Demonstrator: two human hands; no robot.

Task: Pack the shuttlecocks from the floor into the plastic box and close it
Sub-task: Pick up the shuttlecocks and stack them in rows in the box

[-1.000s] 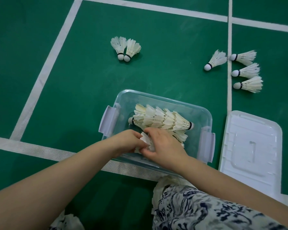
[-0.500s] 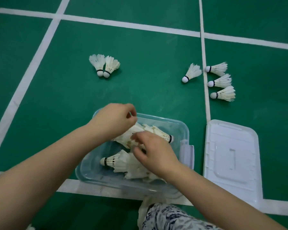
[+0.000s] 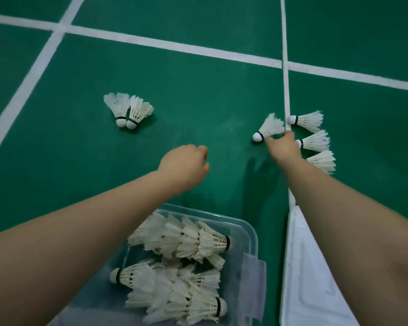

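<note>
Gathering step. Right hand pinched shuttlecock skirt, centre-right floor; left hand loosely curled, empty. Plastic box lower centre, part-filled; lid off. Next, likely: lift, nest into box.

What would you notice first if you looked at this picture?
The right hand reaches far out over the green floor and pinches a shuttlecock beside a white line. Nearer, at the bottom, a clear box is heaped with white shuttlecocks.
</note>
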